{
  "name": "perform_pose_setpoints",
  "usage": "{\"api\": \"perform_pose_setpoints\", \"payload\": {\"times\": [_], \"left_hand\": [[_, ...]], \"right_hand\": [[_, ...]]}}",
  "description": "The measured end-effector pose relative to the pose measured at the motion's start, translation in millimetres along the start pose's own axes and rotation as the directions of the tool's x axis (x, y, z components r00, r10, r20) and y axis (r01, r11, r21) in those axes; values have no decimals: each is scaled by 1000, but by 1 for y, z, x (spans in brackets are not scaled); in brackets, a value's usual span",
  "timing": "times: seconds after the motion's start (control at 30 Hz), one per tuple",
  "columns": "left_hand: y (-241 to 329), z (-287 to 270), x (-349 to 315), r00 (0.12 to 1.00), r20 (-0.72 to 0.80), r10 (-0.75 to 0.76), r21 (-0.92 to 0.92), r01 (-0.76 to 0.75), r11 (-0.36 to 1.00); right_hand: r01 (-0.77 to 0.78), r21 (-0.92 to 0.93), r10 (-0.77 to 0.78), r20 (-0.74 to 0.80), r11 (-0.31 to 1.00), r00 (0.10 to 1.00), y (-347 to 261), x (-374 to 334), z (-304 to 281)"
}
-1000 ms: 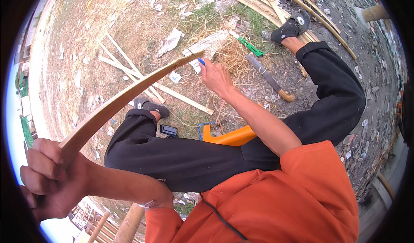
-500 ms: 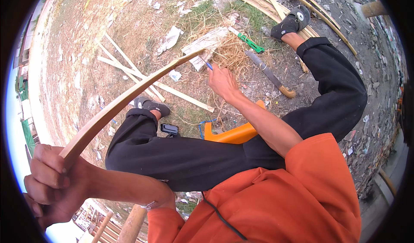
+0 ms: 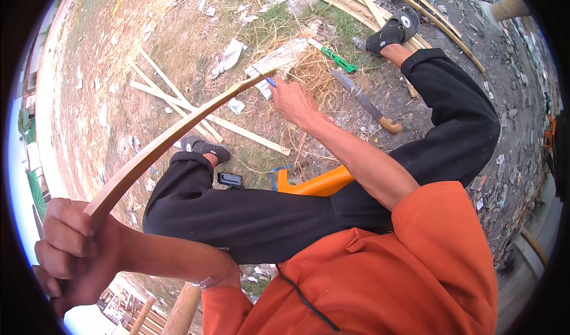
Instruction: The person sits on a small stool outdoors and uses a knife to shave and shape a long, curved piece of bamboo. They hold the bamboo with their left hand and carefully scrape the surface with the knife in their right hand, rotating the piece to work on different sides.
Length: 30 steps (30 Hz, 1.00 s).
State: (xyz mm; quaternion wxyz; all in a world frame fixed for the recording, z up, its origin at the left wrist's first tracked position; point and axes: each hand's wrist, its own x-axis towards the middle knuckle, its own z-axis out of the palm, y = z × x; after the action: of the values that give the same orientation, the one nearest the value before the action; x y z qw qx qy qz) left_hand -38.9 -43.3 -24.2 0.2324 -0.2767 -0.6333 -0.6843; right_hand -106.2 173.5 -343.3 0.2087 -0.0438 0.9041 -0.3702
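Observation:
At the lower left, my left hand (image 3: 74, 246) is closed round the near end of a long bamboo strip (image 3: 160, 136). The strip slants up and away, appearing curved, with its far end over the ground before me. Close to that end, my right hand (image 3: 294, 102) grips a small blue-handled knife (image 3: 271, 82). Its thin dark blade crosses the strip near the tip; I cannot tell whether it cuts in. Most of the handle is hidden in my fingers. Below the tip lies a pale wooden block (image 3: 285, 59), with curly shavings (image 3: 317, 85) beside it.
A large wooden-handled knife (image 3: 365, 100) and a green-handled tool (image 3: 335, 57) lie right of the shavings. Split strips (image 3: 237, 130) cross on the ground at left; longer ones (image 3: 332, 2) lie at the top. An orange plastic piece (image 3: 314, 183) and a black box (image 3: 229, 180) sit between my legs.
My right hand has moved slightly left with the knife, and the blade now lies across the strip's far end instead of beside it. My left hand keeps its grip.

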Motion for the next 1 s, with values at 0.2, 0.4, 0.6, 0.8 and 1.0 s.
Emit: {"api": "perform_pose_setpoints", "payload": {"times": [0.2, 0.4, 0.6, 0.8, 1.0], "left_hand": [[-1, -8, -5, 1000, 0, 21, -44, -21, 999], [-3, 6, 0, 993, 114, 15, -112, -2, 994], [-6, -1, -1, 995, 96, 29, -98, -19, 995], [2, 0, -4, 998, 63, -4, -54, 8, 999], [-2, 5, 4, 996, 84, 1, -98, 7, 995]], "right_hand": [[36, -29, -37, -32, 999, 999, 11, 8, 4], [-50, -25, 50, 4, 998, 999, 34, 10, 20], [-89, -39, 89, 5, 995, 996, 25, 8, 18], [-107, -93, 111, 31, 990, 993, 45, 27, 30], [-36, -169, 20, -95, 985, 995, 96, 41, 56]]}}
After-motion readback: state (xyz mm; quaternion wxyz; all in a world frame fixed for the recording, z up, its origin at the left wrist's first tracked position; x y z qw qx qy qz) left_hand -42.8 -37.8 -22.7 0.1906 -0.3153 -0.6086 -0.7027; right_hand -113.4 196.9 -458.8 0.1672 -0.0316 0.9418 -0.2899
